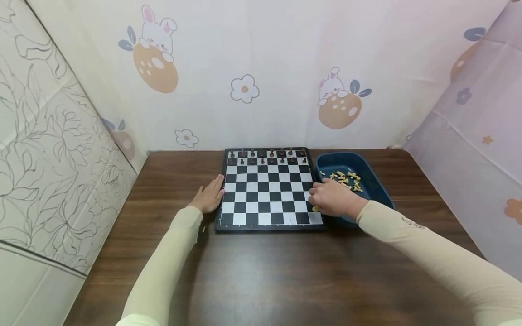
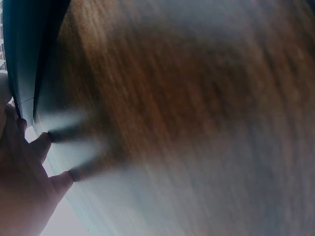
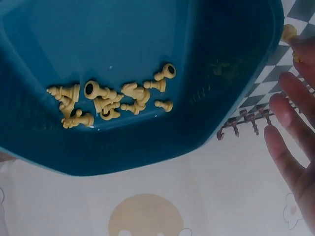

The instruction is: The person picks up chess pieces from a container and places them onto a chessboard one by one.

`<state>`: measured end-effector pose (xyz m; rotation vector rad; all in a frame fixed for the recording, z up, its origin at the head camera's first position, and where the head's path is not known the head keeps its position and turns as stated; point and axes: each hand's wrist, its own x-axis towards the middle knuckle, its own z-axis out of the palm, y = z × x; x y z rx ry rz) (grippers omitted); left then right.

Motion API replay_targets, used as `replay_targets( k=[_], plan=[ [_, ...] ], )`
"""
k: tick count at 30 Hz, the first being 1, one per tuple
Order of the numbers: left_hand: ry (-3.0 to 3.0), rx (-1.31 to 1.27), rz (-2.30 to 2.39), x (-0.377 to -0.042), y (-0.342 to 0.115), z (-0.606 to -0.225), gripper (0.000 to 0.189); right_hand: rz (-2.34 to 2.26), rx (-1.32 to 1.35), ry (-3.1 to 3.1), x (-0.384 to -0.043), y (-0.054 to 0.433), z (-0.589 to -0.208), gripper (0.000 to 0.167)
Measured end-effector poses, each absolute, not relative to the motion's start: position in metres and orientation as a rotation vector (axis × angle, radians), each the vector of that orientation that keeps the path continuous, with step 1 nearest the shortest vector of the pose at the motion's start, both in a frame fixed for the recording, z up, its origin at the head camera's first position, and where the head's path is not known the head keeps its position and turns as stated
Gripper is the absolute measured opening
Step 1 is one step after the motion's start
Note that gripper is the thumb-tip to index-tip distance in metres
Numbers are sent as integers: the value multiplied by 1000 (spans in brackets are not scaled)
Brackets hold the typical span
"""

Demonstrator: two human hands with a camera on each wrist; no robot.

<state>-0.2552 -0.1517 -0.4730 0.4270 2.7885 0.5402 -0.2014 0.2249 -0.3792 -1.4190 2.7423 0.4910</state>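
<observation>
A black-and-white chessboard (image 1: 263,192) lies on the wooden table, with dark red chess pieces (image 1: 262,160) standing in two rows along its far side. My left hand (image 1: 210,195) rests flat at the board's left edge, fingers extended and touching it. Over the board's near right corner, my right hand (image 1: 332,197) pinches a yellow chess piece (image 3: 289,33) between thumb and finger, its round base showing. The other fingers of that hand are spread in the right wrist view. Which kind of piece it is cannot be made out.
Right of the board, partly under my right forearm, stands a blue plastic bin (image 1: 377,185). Several yellow chess pieces (image 3: 110,96) lie jumbled inside it. A wall covering (image 1: 281,54) with rabbit prints rises behind the table (image 1: 253,276).
</observation>
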Motion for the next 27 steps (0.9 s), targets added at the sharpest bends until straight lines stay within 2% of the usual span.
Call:
replay_targets(
  k=[27],
  plan=[
    [2774,378,528,-256,-149,-474,59,522,-1436,2712,-189,224,-393,19]
  ],
)
